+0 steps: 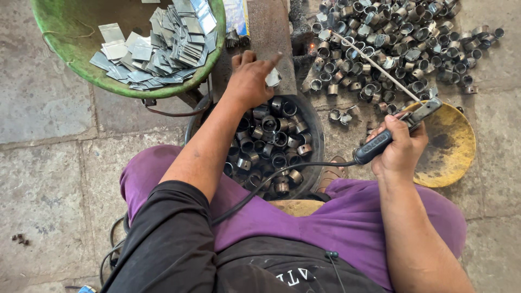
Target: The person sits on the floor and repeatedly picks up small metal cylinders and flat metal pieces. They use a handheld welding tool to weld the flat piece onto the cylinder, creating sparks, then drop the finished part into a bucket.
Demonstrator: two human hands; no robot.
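The left hand pinches a small bent metal piece with its fingers against a steel block, above a dark tub of metal rings. The right hand is wrapped around a welding electrode holder, its rod pointing to 11 o'clock over loose rings on the floor. At 10 o'clock sits a green basin of flat strips

green basin of metal strips, yellow pan

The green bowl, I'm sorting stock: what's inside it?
The green bowl holds a heap of flat metal strips. Whatever lies beneath the heap is covered.
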